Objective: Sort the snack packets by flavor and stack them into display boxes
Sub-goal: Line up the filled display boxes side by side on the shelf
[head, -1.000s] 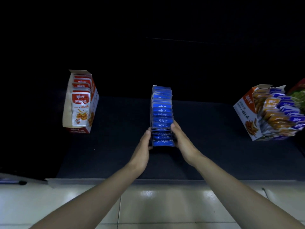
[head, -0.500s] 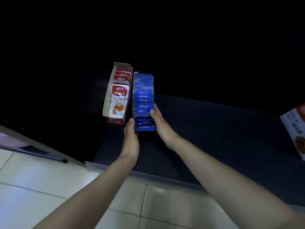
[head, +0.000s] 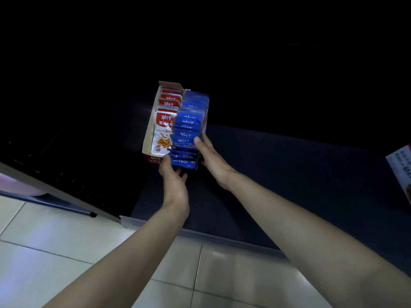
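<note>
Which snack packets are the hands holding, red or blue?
The row of blue foil snack packets, gripped between left hand and right hand. The red-and-white packets sit in their white cardboard display box beside it.

A dim indoor room, its kind uncertain. Glossy pale floor tiles (head: pixel 66 252) meet a low dark-covered platform (head: pixel 289 174) with a pale front edge. Retail stock sits on it: near its left edge a printed cardboard display box (head: pixel 148 134) of red packets (head: pixel 163 130), with blue packets (head: pixel 189 121) alongside, and at its right edge a second box (head: pixel 400 167).
</note>
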